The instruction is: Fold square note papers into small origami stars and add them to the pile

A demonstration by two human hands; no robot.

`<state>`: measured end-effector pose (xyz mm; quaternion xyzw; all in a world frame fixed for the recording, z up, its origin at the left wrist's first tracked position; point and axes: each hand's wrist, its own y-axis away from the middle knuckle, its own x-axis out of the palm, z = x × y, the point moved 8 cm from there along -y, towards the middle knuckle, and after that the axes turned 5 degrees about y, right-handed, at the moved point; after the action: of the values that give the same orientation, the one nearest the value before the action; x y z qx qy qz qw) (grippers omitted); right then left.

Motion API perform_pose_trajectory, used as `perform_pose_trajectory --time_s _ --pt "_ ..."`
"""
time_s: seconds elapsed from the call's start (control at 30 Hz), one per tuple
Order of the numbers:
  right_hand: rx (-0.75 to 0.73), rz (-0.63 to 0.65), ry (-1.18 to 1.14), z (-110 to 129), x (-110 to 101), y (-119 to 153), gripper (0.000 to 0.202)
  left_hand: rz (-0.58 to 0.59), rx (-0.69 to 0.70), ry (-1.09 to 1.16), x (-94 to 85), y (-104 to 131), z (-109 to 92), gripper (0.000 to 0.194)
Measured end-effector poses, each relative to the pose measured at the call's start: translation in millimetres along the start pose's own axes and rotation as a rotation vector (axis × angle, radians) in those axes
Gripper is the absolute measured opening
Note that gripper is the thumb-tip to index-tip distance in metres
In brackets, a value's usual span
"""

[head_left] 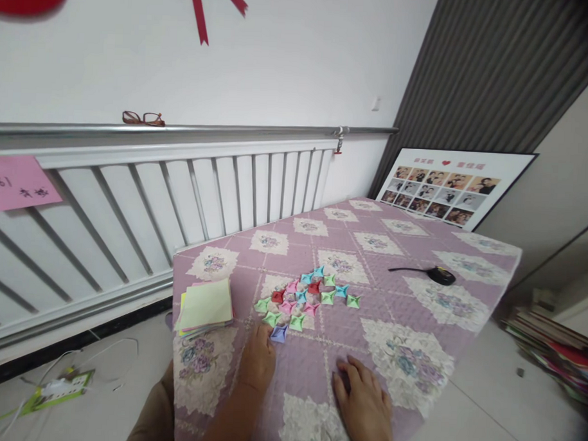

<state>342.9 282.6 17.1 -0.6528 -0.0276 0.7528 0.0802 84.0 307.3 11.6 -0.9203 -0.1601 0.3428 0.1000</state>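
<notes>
On the table lies a cluster of small origami pieces with pointed corners, in green, blue, pink and red, set in slanting rows. Nearest me is a purple origami piece [279,334]. My left hand [257,359] is at its left edge, fingers drawn together, with the fingertips apparently on it. Close to that hand is a light green origami piece [272,318]. To the right, my right hand [363,400] rests palm down on the cloth, fingers stretched out and holding nothing. Left of the cluster sits a stack of coloured square paper [207,305], pale yellow on top.
A purple flowered cloth [340,351] covers the table. A black round object with a strap [440,275] lies at the right. Behind are a white radiator [237,189] and a photo board [435,180]. A power strip [59,392] is on the floor.
</notes>
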Motion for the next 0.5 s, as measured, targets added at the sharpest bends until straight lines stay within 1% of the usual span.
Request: perform_pose_trajectory --time_s 0.17,0.3,0.4,0.5 --pt "0.0 -0.004 -0.006 -1 -1 -1 0.039 -0.042 -0.005 0.047 -5.0 0 -1 0.029" --pt "-0.003 -0.017 -0.005 -2 0 -1 0.039 -0.04 0.016 0.07 -10.0 3 -5 0.029" --pt "-0.005 -0.013 0.002 -1 1 -3 0.04 -0.011 0.043 0.08 -15.7 15 -9 0.027" --pt "-0.003 -0.006 0.018 -1 0 -4 0.041 0.023 0.062 0.09 -24.2 38 -10 0.024"
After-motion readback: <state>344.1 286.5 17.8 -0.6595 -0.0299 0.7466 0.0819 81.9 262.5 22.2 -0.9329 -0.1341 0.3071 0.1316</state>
